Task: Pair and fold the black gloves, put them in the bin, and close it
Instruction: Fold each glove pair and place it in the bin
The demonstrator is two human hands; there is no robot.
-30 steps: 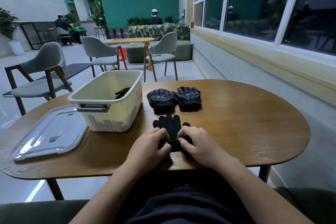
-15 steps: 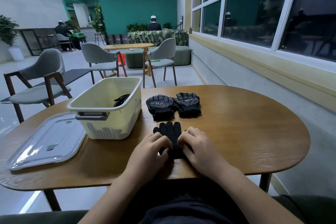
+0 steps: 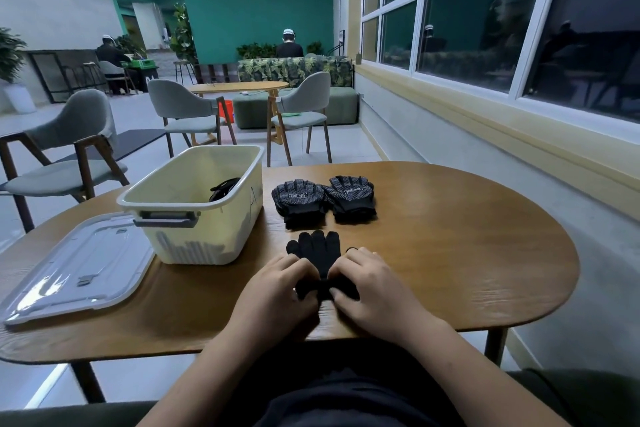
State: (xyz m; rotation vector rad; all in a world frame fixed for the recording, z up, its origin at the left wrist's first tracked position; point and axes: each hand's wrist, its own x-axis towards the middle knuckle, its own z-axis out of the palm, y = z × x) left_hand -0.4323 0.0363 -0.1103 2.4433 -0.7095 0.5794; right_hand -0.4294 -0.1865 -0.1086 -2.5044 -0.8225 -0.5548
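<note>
- The plain black gloves (image 3: 320, 253) are laid flat near the table's (image 3: 450, 253) 6 o'clock edge, fingers toward 12 o'clock, seemingly stacked for folding.
- Their cuff end is pinched by the curled fingers of the left hand (image 3: 277, 291) and right hand (image 3: 370, 288), probably so a fold can be started.
- The patterned gloves (image 3: 323, 198) are parked just beyond, at 12 o'clock.
- The bin (image 3: 194, 215), at 10 o'clock, is left open for loading, its lid (image 3: 76, 263) set aside at 9 o'clock.

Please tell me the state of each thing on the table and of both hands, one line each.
Cream plastic bin: open, something black inside.
Clear plastic lid: off, flat beside the bin.
Plain black knit glove: flat on table, cuff bunched.
Two patterned black gloves: side by side, untouched.
Left hand: pinches the knit glove's cuff.
Right hand: pinches the same cuff.
</note>
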